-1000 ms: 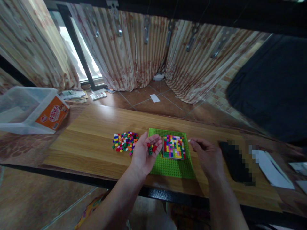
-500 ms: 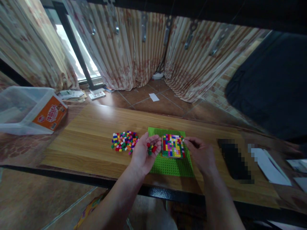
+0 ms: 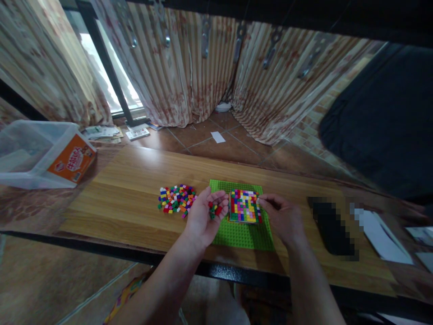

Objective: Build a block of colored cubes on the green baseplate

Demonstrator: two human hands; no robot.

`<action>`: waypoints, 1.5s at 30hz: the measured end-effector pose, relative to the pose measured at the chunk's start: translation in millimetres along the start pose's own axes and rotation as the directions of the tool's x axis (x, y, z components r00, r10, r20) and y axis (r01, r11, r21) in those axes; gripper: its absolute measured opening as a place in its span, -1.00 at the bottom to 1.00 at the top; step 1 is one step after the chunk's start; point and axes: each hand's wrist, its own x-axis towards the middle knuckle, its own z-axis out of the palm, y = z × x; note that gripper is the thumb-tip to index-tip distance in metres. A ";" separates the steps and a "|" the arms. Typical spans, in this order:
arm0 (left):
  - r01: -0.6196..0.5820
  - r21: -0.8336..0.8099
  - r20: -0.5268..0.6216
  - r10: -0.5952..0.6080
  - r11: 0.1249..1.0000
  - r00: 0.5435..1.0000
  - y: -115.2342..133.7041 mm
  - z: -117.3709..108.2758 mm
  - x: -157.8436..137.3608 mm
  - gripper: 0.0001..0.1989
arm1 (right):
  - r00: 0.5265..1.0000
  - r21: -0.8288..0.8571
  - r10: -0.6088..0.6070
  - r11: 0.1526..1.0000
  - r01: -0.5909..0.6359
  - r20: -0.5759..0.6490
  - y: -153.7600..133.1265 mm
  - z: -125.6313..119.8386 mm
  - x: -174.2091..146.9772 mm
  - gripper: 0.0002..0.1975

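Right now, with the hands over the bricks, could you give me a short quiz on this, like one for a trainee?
1. True or false: the left hand holds loose bricks.
2. What colour is the baseplate under the block? A: red. B: green. C: white.
3. Fill in: in the picture, the tub is to the ___ of the pile.

Key: 1 true; 2 B; 3 left.

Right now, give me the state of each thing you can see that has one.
Green baseplate: flat on the table, partly covered.
Brick block: assembled, resting on the baseplate.
Left hand: palm up, cupped around small bricks.
Right hand: fingertips pinched at the block's right edge.
Loose pile: bricks scattered.
Clear bin: upright, open-topped.
Curtains: hanging in folds, gap at left.
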 end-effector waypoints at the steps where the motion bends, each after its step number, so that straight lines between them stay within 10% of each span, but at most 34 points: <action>1: 0.002 -0.003 0.001 -0.002 1.000 1.000 0.0 -0.1 0.2 -0.68 | 1.000 0.013 0.001 1.000 -0.001 -0.006 -0.4 0.8 0.5 -0.77; 14: 0.003 -0.025 -0.009 -0.004 1.000 1.000 -0.2 1.3 -0.3 -0.67 | 0.956 0.471 0.281 0.834 -0.286 0.083 9.9 11.0 8.3 -0.65; 26: 0.036 0.009 0.056 -0.036 0.999 0.998 -2.6 2.4 -1.2 -0.63 | 0.934 0.527 0.326 0.774 -0.352 0.147 8.2 10.8 8.1 -0.63; 35: 0.053 -0.025 0.176 -0.048 0.998 0.983 -1.1 5.3 -7.8 -0.55 | 0.984 0.501 0.059 0.865 0.033 -0.168 -15.1 0.6 -0.5 -0.84; 38: 0.070 -0.055 0.215 -0.057 0.996 0.975 -1.2 5.0 -7.9 -0.53 | 0.989 0.391 -0.147 0.909 0.142 -0.019 -32.0 12.5 -15.9 -0.93; 45: 0.089 -0.061 0.279 -0.068 0.994 0.958 -0.2 4.7 -9.7 -0.50 | 0.842 0.090 -0.421 0.905 0.416 0.338 -51.2 31.8 -35.2 -0.84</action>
